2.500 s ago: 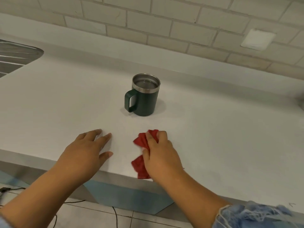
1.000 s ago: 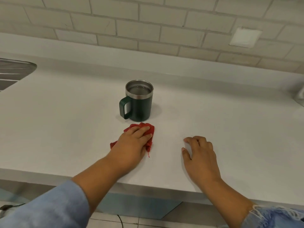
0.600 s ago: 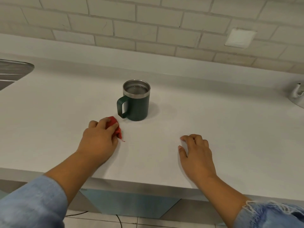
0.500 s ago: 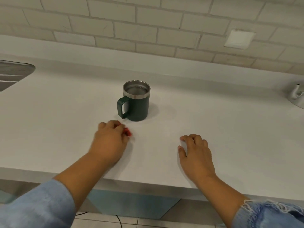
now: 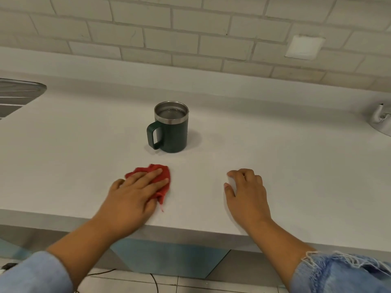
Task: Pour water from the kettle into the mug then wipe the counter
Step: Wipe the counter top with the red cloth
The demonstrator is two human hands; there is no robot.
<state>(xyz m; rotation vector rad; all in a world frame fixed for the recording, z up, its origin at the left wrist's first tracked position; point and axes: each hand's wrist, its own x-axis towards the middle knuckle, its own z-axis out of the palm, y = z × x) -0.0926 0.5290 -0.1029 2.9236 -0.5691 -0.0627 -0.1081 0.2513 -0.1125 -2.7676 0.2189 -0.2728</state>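
A dark green mug (image 5: 172, 134) with a steel rim stands upright mid-counter, handle to the left, with water inside. In front of it lies a crumpled red cloth (image 5: 161, 178). My left hand (image 5: 133, 197) presses flat on the cloth with straight fingers, covering most of it. My right hand (image 5: 247, 193) rests on the white counter (image 5: 296, 166) to the right, fingers loosely curled, holding nothing. Only a sliver of the metal kettle (image 5: 380, 121) shows at the right edge.
A steel sink drainboard (image 5: 17, 96) sits at the far left. A brick-tile wall with a white blank plate (image 5: 304, 47) runs behind. The counter's front edge is just below my wrists; a cable lies on the floor.
The cloth passed from my right hand to my left. My left hand swept it left beside the mug, then back right and nearer the front edge. My right hand stayed resting.
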